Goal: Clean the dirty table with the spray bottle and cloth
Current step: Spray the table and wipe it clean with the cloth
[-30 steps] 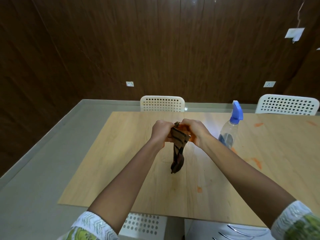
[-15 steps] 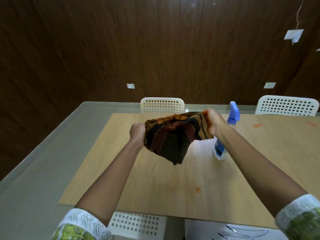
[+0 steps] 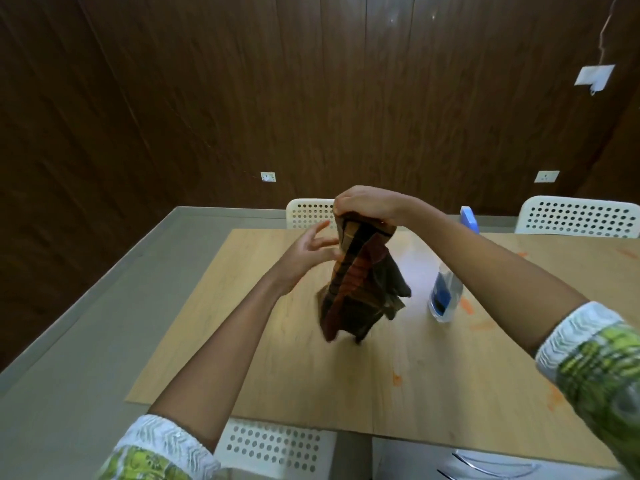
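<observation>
A brown and orange striped cloth (image 3: 360, 285) hangs down over the middle of the light wooden table (image 3: 263, 344). My right hand (image 3: 367, 204) grips its top edge from above. My left hand (image 3: 308, 252) is beside the cloth on the left, fingers spread, fingertips at or near the fabric, holding nothing. The clear spray bottle (image 3: 445, 296) with a blue label stands on the table right of the cloth; my right forearm hides most of its blue head (image 3: 470, 218). Orange stains (image 3: 467, 306) mark the table near the bottle and at the right.
White perforated chairs stand behind the table at the middle (image 3: 310, 213) and right (image 3: 581, 216), and one (image 3: 277, 448) is tucked under the near edge. A grey floor (image 3: 86, 323) runs along the left. Dark wooden wall panels close off the back.
Both hands held the cloth bunched, then spread it wide between them. Now my left hand has let go, and the cloth hangs from my right hand, which has risen and moved left.
</observation>
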